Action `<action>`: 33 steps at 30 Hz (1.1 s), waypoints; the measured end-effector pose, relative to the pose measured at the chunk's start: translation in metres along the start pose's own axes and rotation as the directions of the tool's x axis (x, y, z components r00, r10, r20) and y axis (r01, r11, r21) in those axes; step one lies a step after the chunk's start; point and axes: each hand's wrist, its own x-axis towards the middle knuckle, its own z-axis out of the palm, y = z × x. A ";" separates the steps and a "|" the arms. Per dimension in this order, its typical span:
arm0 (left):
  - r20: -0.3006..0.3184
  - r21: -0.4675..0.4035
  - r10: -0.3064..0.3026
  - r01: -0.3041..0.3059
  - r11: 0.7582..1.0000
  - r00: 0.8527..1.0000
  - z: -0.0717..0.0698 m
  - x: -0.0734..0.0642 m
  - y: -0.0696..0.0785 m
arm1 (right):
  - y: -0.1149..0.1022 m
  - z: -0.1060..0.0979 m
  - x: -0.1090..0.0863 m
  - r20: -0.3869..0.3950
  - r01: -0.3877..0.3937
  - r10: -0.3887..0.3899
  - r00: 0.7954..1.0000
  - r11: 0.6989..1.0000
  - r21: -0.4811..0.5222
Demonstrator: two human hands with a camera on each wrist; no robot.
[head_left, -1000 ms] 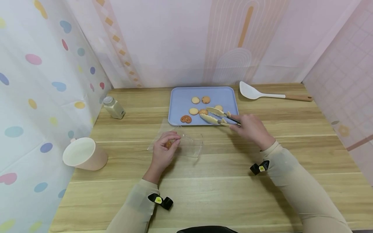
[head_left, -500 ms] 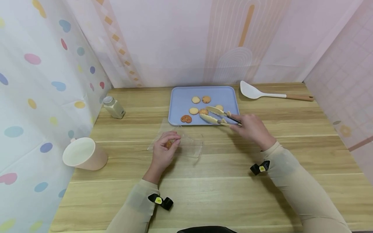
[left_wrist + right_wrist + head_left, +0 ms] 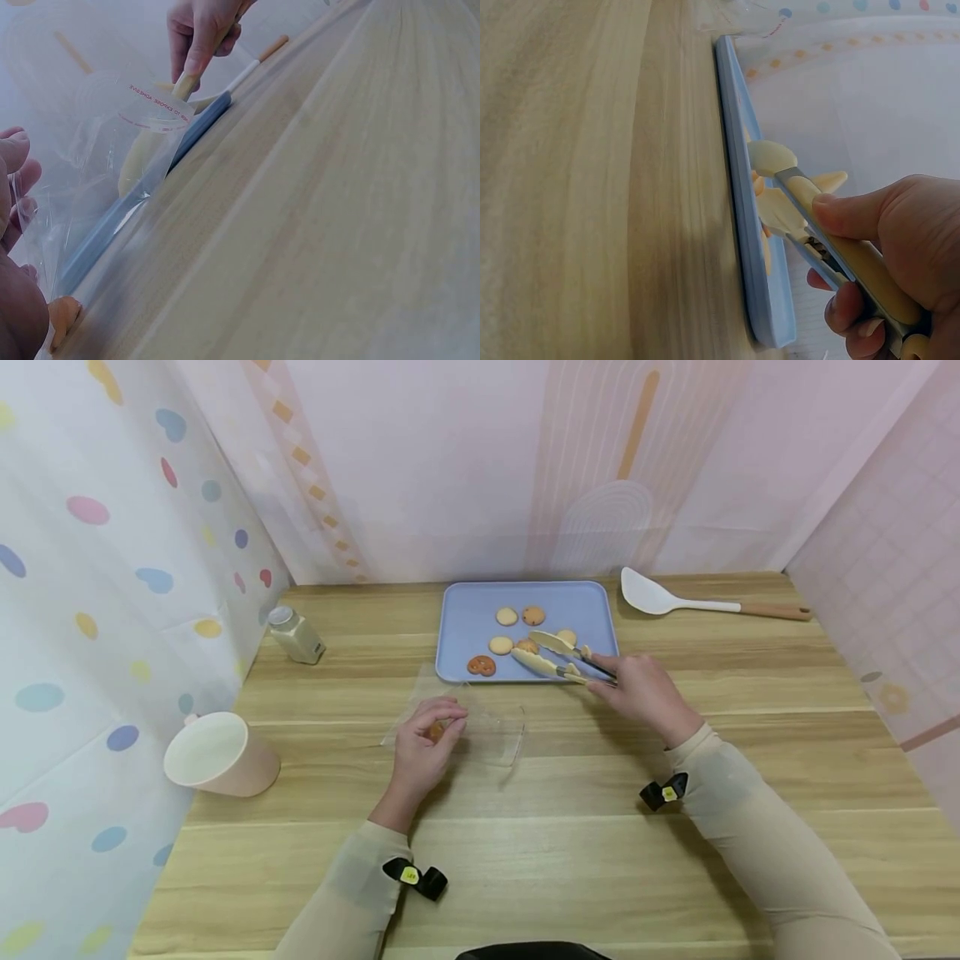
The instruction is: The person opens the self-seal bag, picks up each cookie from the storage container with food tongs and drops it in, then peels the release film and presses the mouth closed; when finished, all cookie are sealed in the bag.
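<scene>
Cookies (image 3: 501,646) lie on the tray (image 3: 467,606) behind the bag (image 3: 493,742).

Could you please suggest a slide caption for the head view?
Right hand holds open tongs over a blue tray of cookies while the left hand holds a clear bag.

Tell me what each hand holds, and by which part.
Right hand: tongs, by the handles. Left hand: clear bag, exact spot of the hold unclear.

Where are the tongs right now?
In the head view, the tongs are just right of centre, in the person's right hand, with their tips over the blue tray, close to a golden cookie.
</scene>
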 end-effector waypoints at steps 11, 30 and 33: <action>-0.002 0.012 -0.006 0.006 1.000 1.000 0.001 0.000 0.001 | 0.004 -0.002 -0.011 -0.033 0.011 -0.008 0.999 0.997 0.074; -0.023 0.062 -0.021 0.023 0.998 1.000 0.006 0.002 -0.001 | -0.009 -0.029 -0.078 -0.095 0.064 -0.046 0.994 0.979 0.193; -0.024 0.061 -0.025 0.026 0.998 0.999 0.006 0.001 -0.001 | -0.014 -0.032 -0.091 -0.098 0.090 -0.071 0.993 0.973 0.210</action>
